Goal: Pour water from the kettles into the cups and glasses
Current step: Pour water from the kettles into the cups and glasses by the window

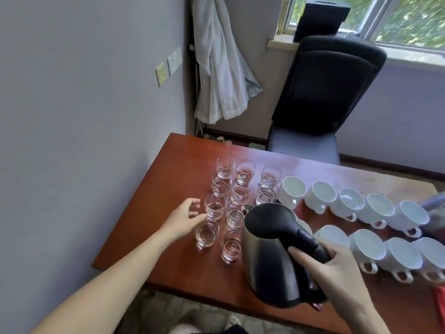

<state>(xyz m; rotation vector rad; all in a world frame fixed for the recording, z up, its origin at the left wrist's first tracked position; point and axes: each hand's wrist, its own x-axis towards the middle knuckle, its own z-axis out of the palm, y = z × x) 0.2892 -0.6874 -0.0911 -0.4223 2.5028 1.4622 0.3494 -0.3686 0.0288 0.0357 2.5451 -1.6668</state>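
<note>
My right hand point(330, 273) grips the black handle of a steel kettle point(267, 256), held above the table's near edge with its spout toward the glasses. Several clear glasses point(231, 245) stand in three columns on the left part of the wooden table point(168, 189); the nearest ones hold water. My left hand point(185, 216) hovers with relaxed fingers beside two glasses in the left column point(215, 206), close to touching the nearer one point(207, 233). Several white cups point(321, 195) stand in two rows to the right.
A black office chair point(320, 92) stands behind the table's far edge. A wall runs along the left, with a white cloth point(221, 63) hanging in the corner. A red item point(440, 302) lies at the table's right edge.
</note>
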